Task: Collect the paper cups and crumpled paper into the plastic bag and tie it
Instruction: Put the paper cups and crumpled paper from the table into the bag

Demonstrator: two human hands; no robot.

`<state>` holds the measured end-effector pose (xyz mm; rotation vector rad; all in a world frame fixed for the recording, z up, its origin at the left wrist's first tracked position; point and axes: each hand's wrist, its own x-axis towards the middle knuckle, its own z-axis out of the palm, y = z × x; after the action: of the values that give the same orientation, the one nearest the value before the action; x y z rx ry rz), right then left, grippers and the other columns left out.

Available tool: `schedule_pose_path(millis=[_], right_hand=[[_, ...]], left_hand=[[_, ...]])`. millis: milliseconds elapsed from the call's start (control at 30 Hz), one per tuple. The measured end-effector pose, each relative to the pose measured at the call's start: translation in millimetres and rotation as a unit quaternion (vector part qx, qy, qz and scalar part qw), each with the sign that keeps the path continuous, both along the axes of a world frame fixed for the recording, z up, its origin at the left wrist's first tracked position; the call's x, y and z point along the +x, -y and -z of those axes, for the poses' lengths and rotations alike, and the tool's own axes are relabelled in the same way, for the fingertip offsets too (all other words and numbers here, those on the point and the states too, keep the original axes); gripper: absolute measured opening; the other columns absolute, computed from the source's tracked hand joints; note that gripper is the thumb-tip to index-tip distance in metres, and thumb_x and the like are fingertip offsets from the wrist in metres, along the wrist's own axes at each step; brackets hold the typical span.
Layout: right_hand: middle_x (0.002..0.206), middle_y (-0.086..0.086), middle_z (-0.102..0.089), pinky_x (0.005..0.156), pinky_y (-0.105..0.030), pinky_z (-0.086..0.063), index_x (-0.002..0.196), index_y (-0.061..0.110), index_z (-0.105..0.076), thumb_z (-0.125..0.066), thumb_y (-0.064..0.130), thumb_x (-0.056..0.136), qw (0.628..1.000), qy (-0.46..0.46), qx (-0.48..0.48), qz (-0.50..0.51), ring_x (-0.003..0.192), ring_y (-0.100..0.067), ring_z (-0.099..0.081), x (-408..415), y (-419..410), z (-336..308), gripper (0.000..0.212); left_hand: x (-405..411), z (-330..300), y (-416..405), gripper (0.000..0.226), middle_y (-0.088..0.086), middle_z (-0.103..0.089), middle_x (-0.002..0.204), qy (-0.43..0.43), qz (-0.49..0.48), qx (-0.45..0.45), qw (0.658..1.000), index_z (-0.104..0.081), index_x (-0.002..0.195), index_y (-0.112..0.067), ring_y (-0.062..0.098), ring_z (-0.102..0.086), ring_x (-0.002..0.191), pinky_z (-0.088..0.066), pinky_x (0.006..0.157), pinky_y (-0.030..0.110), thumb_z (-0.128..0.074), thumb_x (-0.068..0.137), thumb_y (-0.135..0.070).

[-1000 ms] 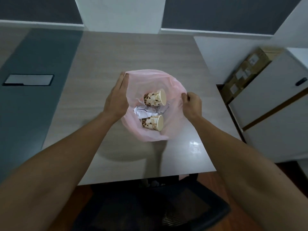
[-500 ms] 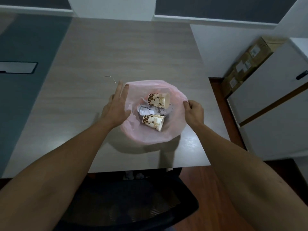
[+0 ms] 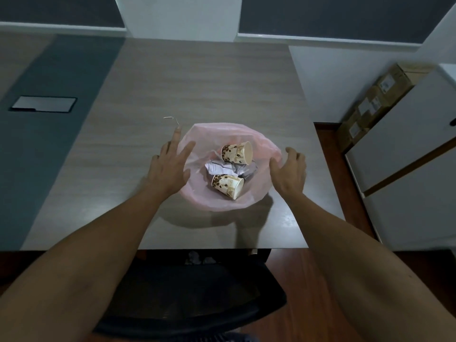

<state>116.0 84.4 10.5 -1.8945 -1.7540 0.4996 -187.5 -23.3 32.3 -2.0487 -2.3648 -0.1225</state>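
Observation:
A translucent pink plastic bag lies open on the wooden table, mouth up. Inside lie two paper cups on their sides, one at the back and one at the front. Crumpled white paper sits between them. My left hand is at the bag's left rim, fingers spread and straight, thumb over the rim. My right hand hovers at the right rim with relaxed fingers, holding nothing that I can see.
A thin bent wire piece lies on the table just beyond my left fingers. A black chair stands below the near edge. A white cabinet and cardboard boxes stand at the right.
My right hand has let go of its pinch on the bag's right rim and opened. My left fingers have spread wider. The bag sits lower and wider on the table.

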Motion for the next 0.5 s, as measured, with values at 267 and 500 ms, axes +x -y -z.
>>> schedule_pose_path(millis=[267, 500], right_hand=[[0.126, -0.007, -0.059, 0.079, -0.040, -0.058, 0.123, 0.015, -0.056, -0.058, 0.020, 0.099, 0.973, 0.013, 0.080, -0.217, 0.094, -0.024, -0.064, -12.2, 36.9, -17.4, 0.024], [0.108, -0.009, -0.067, 0.077, -0.046, -0.056, 0.103, 0.013, -0.063, -0.052, 0.013, 0.096, 0.967, 0.019, 0.011, -0.255, 0.089, -0.030, -0.061, -9.0, 93.6, -15.1, 0.013]], left_hand=[[31.9, -12.7, 60.5, 0.056, 0.011, -0.040, 0.146, 0.085, -0.064, 0.055, 0.993, -0.041, 0.142, -0.023, 0.035, -0.051, 0.124, -0.052, 0.093, 0.050, -0.063, 0.091, -0.034], [47.5, -18.7, 132.1, 0.052, 0.010, -0.049, 0.138, 0.130, -0.117, -0.042, 0.984, -0.044, 0.143, -0.020, 0.034, -0.054, 0.121, -0.049, 0.094, 0.046, -0.054, 0.094, -0.031]])
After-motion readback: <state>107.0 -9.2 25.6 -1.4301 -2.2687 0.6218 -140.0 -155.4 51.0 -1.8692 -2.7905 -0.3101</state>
